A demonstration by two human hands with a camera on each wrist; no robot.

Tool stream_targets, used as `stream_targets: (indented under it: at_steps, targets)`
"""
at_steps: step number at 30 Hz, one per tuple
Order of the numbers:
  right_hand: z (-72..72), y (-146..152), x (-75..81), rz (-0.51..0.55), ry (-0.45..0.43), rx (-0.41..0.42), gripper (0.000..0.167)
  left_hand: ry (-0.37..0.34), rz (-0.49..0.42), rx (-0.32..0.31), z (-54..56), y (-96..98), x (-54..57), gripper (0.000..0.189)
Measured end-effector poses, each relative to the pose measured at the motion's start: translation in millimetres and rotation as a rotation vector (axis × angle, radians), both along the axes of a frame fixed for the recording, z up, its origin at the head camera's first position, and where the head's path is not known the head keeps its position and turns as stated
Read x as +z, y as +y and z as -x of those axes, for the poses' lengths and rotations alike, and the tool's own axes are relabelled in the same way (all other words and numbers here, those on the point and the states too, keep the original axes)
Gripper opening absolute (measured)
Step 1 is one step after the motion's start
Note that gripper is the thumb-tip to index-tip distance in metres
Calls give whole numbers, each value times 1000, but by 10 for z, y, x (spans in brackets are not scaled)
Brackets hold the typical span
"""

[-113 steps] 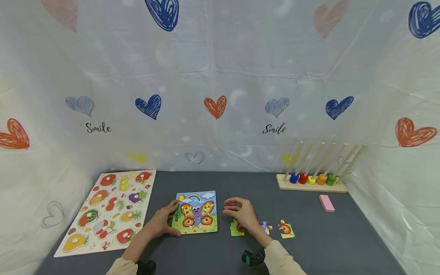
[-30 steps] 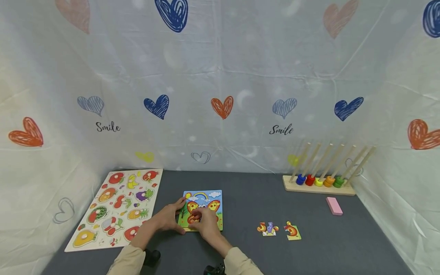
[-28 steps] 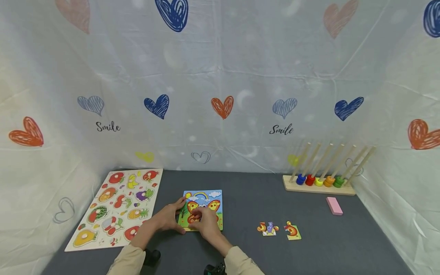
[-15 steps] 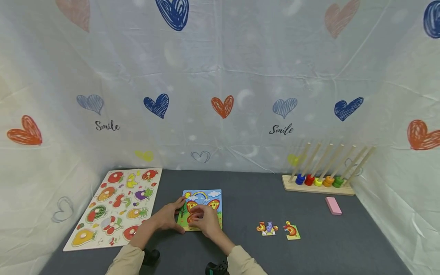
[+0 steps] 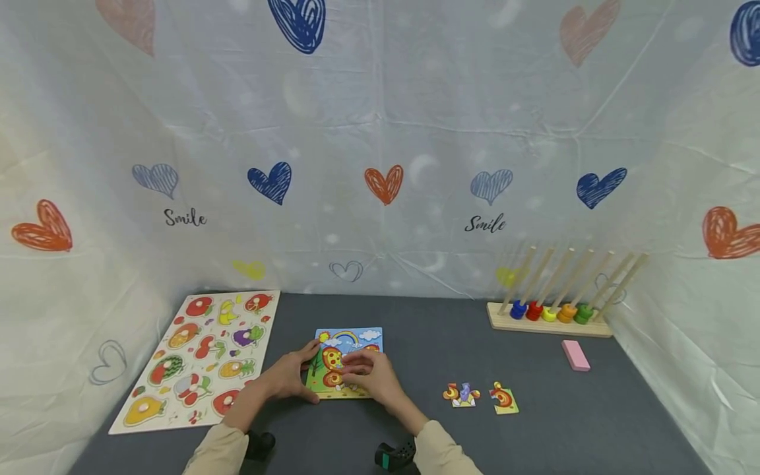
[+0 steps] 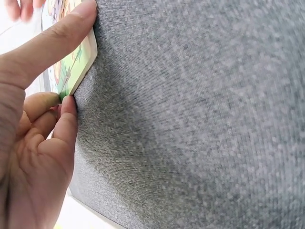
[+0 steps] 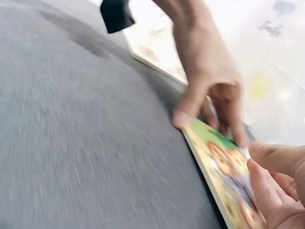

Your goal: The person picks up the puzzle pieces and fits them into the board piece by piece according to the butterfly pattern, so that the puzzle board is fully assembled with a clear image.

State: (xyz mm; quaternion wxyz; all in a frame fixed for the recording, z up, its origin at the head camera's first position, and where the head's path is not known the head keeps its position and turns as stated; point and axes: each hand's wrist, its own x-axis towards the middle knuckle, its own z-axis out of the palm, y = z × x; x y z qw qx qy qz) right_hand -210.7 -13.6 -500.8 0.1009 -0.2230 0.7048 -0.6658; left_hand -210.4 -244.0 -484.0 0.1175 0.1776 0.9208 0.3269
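Note:
My left hand [image 5: 289, 377] holds a square butterfly puzzle [image 5: 332, 359] by its left side, thumb at the near edge and fingers at the left edge. In the left wrist view, thumb and fingers meet the corner of the puzzle [image 6: 74, 64]. My right hand [image 5: 377, 379] hovers at the puzzle's right half with loosely bent fingers and no piece visible in them; it hides part of the butterfly. To the right on the table lie a puzzle piece with a purple body [image 5: 463, 394] and a puzzle piece with a red-orange spiral [image 5: 505, 399].
A white fruit puzzle board [image 5: 198, 359] lies at the left. At the back right stands a wooden peg rack [image 5: 549, 322] with coloured rings, and a pink block [image 5: 576, 356] lies in front of it. A patterned curtain [image 5: 380, 132] surrounds the dark table.
A green-and-red piece on the table 3.8 s ago no longer lies there. The right hand came over the puzzle's lower left, then drew back rightward. The left hand keeps its hold.

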Motion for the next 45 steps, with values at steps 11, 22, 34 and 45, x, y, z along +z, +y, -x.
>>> stream_targets:
  at_steps: [11,22,34,45]
  targets:
    - [26,933,-22,-64,-9,-15,34,-36,-44,10,-22,-58,-51,107]
    - [13,1925,68,-180,-18,-47,34,-47,-50,-10,-17,-90,-39,109]
    - [67,2213,2,-408,-14,14,50,-33,-49,-10,-2,-87,-41,108]
    - [84,2213,53,-412,19,-11,41,-35,-48,-17,17,-27,-15,107]
